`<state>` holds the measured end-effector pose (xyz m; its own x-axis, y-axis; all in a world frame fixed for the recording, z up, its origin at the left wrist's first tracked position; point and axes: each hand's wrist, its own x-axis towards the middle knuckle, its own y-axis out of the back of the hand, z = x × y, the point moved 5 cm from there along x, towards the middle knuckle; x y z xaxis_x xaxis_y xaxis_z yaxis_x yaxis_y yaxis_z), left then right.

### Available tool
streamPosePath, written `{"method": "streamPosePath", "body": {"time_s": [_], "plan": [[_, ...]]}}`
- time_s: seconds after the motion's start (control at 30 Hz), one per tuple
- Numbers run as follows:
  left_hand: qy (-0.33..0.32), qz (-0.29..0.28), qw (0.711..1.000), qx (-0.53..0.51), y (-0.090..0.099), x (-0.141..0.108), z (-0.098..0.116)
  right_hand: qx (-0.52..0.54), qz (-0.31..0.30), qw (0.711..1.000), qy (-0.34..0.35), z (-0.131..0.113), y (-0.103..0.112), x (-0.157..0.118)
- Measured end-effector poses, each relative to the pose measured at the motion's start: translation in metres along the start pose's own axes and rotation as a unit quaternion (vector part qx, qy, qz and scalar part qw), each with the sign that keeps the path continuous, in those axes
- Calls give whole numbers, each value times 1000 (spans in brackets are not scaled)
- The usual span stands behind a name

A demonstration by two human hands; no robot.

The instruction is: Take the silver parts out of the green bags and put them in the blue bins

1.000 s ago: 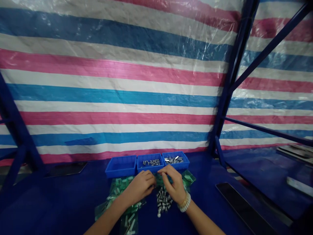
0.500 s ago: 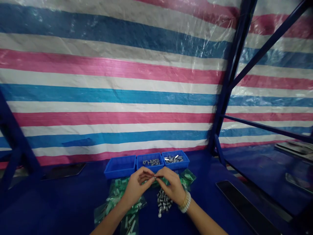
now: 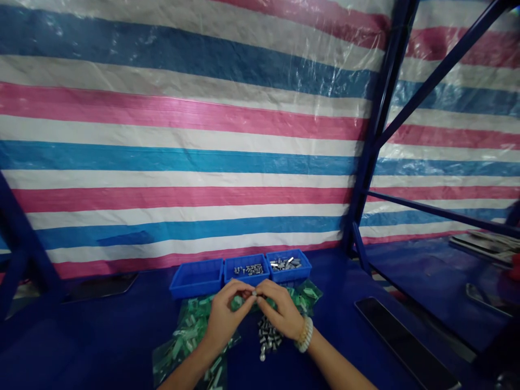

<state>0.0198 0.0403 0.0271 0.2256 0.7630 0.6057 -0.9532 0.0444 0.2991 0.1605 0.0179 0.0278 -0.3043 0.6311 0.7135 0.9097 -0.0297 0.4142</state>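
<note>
Fingertips of both hands meet over the blue table. Between them is a small, pale metal-looking piece [image 3: 254, 293], too small to name more closely. My left hand [image 3: 226, 311] pinches it with thumb and forefinger from the left. From the right, my right hand [image 3: 284, 310], with a beaded bracelet [image 3: 306, 335] at its wrist, pinches the same piece. Below the right hand lies a pile of small metal fittings [image 3: 268, 333], partly hidden by that hand. Under and beside the left hand spread clear bags of greenish strips [image 3: 189, 327].
Behind the hands stand a left blue bin [image 3: 196, 292], a middle bin [image 3: 245, 279] of small metal parts and a right bin [image 3: 290, 277] of metal pins. A dark phone-like slab [image 3: 406, 341] lies right, another dark slab [image 3: 101, 286] far left. A blue frame post [image 3: 368, 146] rises right.
The whole view has shifted slightly. Both hands stay together at the fingertips, and the small piece between them shows more clearly now.
</note>
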Motion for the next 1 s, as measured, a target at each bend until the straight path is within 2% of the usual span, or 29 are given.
{"method": "streamPosePath", "body": {"time_s": [0.17, 0.23, 0.33, 0.43, 0.5, 0.6, 0.83, 0.93, 1.0], "plan": [[-45, 21, 988, 145, 15, 51, -8, -8, 95, 995, -40, 12, 14, 1], [-33, -14, 976, 217, 15, 64, -18, -20, 135, 989, -57, 16, 21, 1], [-62, -128, 954, 264, 1, 57, -22, -34, 187, 980, -67, 19, 28, -1], [-127, -281, 915, 260, -22, 26, -15, -39, 222, 972, -72, 19, 32, -3], [-145, -335, 891, 269, -32, 9, -10, -39, 229, 970, -72, 19, 33, -4], [-154, -349, 874, 300, -40, 0, -8, -35, 226, 971, -69, 18, 33, -4], [-214, -334, 843, 363, -48, 1, -11, -26, 213, 974, -69, 19, 30, -3], [-216, -325, 852, 348, -43, 0, -8, -25, 214, 974, -68, 18, 31, -3], [-190, -317, 879, 301, -37, 2, -4, -28, 215, 974, -66, 17, 31, -4]]}}
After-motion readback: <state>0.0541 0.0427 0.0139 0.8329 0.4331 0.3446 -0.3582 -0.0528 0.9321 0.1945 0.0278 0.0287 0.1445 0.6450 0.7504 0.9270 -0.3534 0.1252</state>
